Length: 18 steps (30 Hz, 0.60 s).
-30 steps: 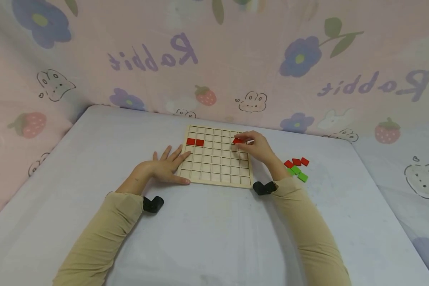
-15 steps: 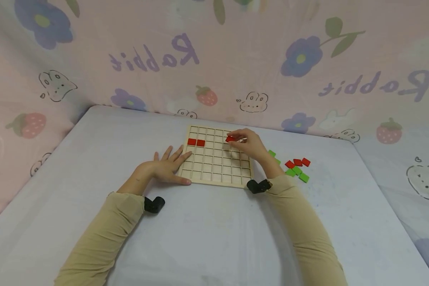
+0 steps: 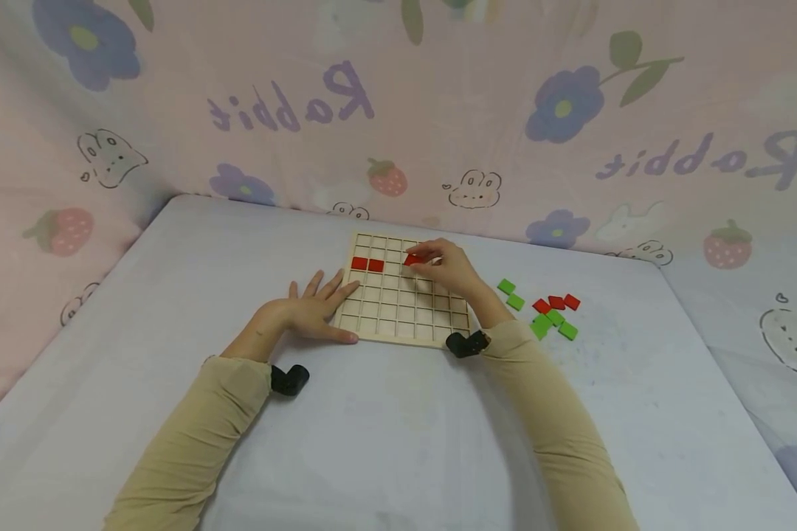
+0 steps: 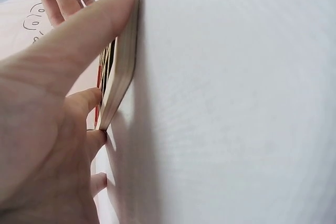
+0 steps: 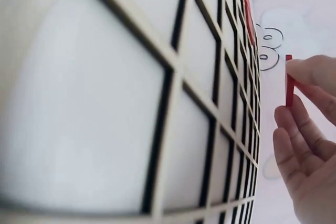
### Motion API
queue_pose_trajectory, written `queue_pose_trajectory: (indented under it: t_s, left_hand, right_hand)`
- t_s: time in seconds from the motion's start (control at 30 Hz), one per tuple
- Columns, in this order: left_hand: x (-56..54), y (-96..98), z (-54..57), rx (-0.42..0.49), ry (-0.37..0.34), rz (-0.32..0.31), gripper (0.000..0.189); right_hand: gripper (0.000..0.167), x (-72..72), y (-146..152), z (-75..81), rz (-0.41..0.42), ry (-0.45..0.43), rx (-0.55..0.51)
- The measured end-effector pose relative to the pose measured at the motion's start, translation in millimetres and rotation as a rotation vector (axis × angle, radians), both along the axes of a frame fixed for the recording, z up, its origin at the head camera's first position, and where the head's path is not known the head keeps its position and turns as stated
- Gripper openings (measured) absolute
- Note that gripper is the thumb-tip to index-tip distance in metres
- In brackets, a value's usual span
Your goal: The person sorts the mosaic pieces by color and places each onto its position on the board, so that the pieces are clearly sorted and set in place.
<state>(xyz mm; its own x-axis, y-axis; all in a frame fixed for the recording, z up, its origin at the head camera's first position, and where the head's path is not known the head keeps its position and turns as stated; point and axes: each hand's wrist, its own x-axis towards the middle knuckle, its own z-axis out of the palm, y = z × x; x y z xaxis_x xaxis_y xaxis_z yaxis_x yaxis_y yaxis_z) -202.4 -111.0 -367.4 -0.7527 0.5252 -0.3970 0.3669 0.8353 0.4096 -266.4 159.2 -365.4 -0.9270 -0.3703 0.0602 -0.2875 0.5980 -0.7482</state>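
Observation:
A wooden grid board point(image 3: 398, 324) lies flat on the white table. Two red tiles point(image 3: 367, 264) sit side by side in its second row at the left. My right hand point(image 3: 448, 271) hovers over the board's upper middle and pinches a third red tile point(image 3: 414, 259) between thumb and fingers; the right wrist view shows that tile point(image 5: 289, 80) edge-on above the grid point(image 5: 173, 87). My left hand point(image 3: 312, 310) lies flat with straight fingers against the board's left edge point(image 4: 123, 72), thumb along the near side.
Loose red tiles point(image 3: 556, 302) and green tiles point(image 3: 551, 323) lie on the table right of the board, with two more green tiles point(image 3: 510, 293) closer to it. A pink printed cloth point(image 3: 398, 110) hangs behind the table. Both sleeves are tan.
My right hand has carried the red tile leftward along the board's upper rows, from the right side toward the middle. The left hand has stayed in place.

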Motion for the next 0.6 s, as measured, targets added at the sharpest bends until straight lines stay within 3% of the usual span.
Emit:
queue_pose_trajectory:
  t_s: [0.3, 0.6]
  left_hand:
    - [-5.5, -2.3, -11.5, -0.023, 0.007, 0.002, 0.102]
    - [-1.4, -1.3, -0.3, -0.011, 0.003, -0.012, 0.099]
  right_hand:
    - [0.033, -5.6, -12, -8.3, -0.012, -0.047, 0.084]
    - [0.031, -7.4, -20, -5.4, 0.02, -0.024, 0.155]
